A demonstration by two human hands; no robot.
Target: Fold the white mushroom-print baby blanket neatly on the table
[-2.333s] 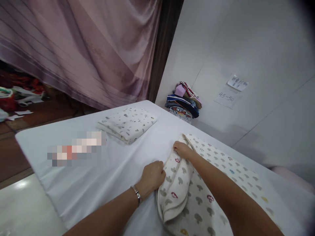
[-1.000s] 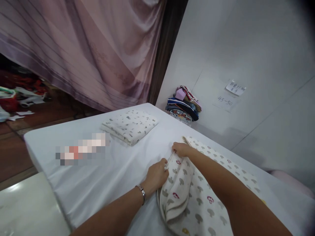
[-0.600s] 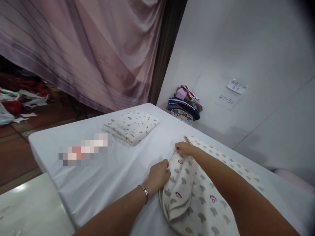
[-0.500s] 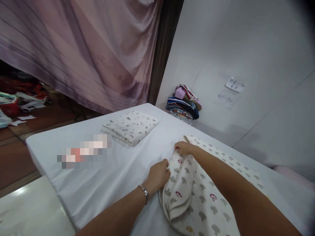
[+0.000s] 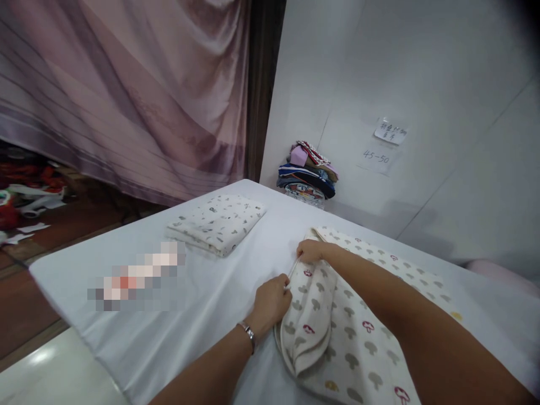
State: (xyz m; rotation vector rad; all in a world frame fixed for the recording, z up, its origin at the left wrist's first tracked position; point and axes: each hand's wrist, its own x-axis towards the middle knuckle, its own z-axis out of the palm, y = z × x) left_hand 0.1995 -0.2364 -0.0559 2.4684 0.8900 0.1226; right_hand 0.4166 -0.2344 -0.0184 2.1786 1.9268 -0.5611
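Note:
My left hand [image 5: 272, 301], with a metal bracelet at the wrist, is closed on the near edge of a cream cloth [image 5: 354, 332] printed with grey and red mushrooms. Further along the same edge, my right hand [image 5: 310, 251] pinches the fabric as well. Between the two hands the edge is drawn straight. Below them the cloth bunches into a loose, layered fold, and part of it lies beyond my right forearm, which hides some of the print. A second cream cloth [image 5: 221, 222] with small dark prints lies folded flat on the white-covered table [image 5: 198, 298].
A blurred-out patch [image 5: 135, 275] covers something on the table's left. A stack of folded clothes [image 5: 307, 171] stands by the wall, near handwritten paper notes [image 5: 390, 132]. A pink curtain [image 5: 169, 84] hangs behind. Red and white items [image 5: 34, 191] lie on the floor.
The view has shifted slightly, so the surroundings sit further left. Both hands keep their hold on the mushroom-print cloth, in nearly the same place.

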